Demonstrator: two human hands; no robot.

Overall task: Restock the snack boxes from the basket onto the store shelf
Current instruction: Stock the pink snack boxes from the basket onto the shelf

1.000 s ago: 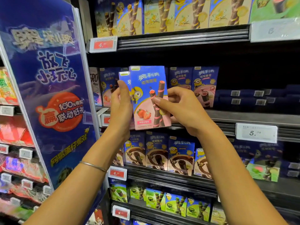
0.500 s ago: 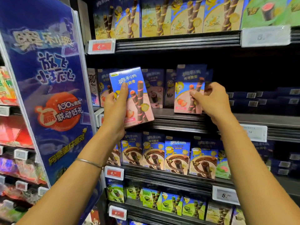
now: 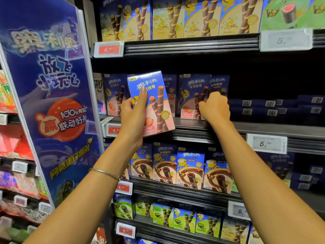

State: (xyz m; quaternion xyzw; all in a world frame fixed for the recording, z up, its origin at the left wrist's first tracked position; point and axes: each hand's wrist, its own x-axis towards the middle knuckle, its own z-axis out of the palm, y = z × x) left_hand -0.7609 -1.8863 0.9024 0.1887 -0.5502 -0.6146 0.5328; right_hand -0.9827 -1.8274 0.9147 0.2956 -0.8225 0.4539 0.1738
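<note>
Blue-pink snack box [image 3: 154, 95], choc-stripe rolls

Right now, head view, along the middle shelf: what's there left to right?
Blue promo banner → left hand → strawberry wafer-roll box it grips → strawberry box standing on the shelf → right hand gripping that box → stacked dark blue boxes.

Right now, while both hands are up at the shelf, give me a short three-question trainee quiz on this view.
1. True or false: the left hand holds a green box.
2. The right hand grips a shelved box in which row? A yellow, B strawberry, C chocolate.
3. Fill in: the left wrist wears a thin ___.
Key: 1 false, it holds a strawberry box; 2 B; 3 bracelet.
</note>
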